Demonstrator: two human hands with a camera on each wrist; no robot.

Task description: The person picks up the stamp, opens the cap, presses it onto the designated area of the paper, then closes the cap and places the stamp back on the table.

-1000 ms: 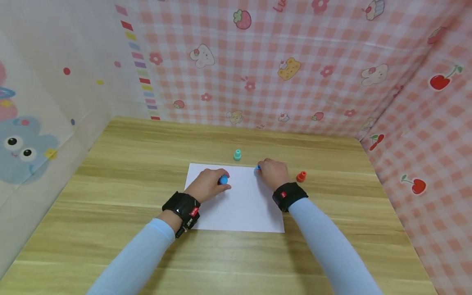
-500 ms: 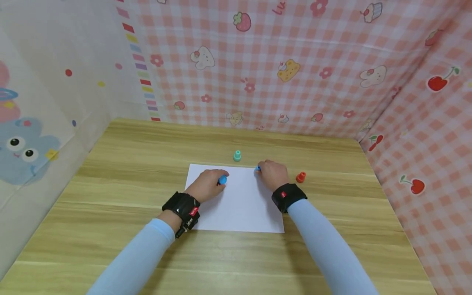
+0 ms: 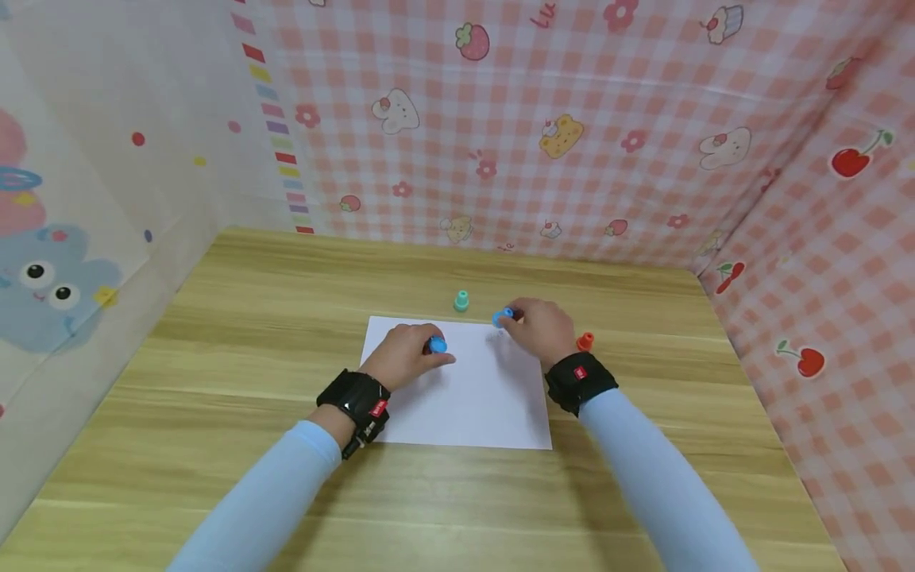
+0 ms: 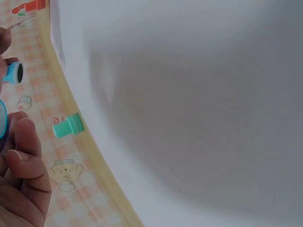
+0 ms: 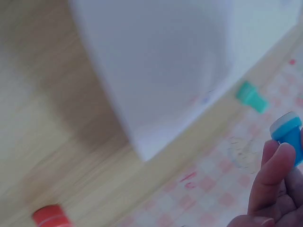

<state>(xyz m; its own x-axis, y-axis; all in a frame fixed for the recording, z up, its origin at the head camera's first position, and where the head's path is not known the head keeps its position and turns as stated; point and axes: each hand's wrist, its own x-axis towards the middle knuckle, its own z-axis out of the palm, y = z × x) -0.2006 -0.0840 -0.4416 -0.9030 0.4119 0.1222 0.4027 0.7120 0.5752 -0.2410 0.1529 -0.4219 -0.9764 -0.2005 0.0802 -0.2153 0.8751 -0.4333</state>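
Observation:
A white sheet of paper point(image 3: 472, 405) lies on the wooden table. Above its far right corner, my right hand point(image 3: 543, 327) pinches a blue stamp point(image 3: 503, 317) between thumb and fingers. The stamp's dark end shows in the left wrist view, tilted off the paper. A small faint mark point(image 5: 207, 98) is on the paper near its far edge. Over the left half of the sheet, my left hand point(image 3: 402, 355) holds a small blue round piece point(image 3: 438, 345), perhaps the stamp's cap; the fingers hide part of it.
A green stamp point(image 3: 461, 301) stands just beyond the paper's far edge. To the right of the sheet is a red stamp point(image 3: 585, 342), close by my right wrist. Pink checked cloth point(image 3: 515, 199) hangs behind the table.
My right hand has lifted the blue stamp off the paper's far right corner and shifted slightly right. A faint mark now shows there. My left hand stays almost in place.

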